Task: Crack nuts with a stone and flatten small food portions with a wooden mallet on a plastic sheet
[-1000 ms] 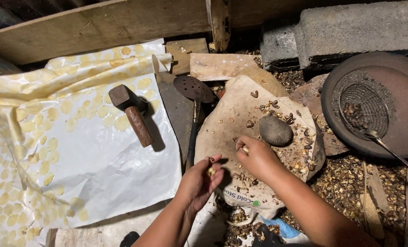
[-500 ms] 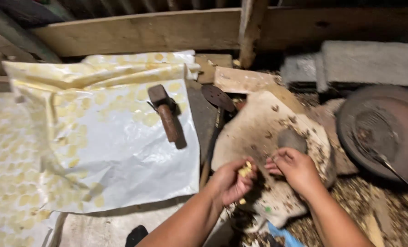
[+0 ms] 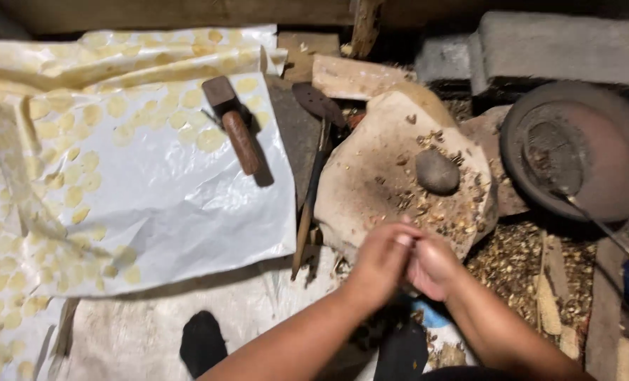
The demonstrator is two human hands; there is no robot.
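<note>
The left hand and right hand are pressed together, fingers curled around something too small and hidden to identify, perhaps a nut. They hover at the near edge of a flat stone slab scattered with broken shell bits. A rounded dark stone rests on the slab beyond them. Further left, a hammer lies on a white and yellow plastic sheet. A round metal pan sits to the right.
</note>
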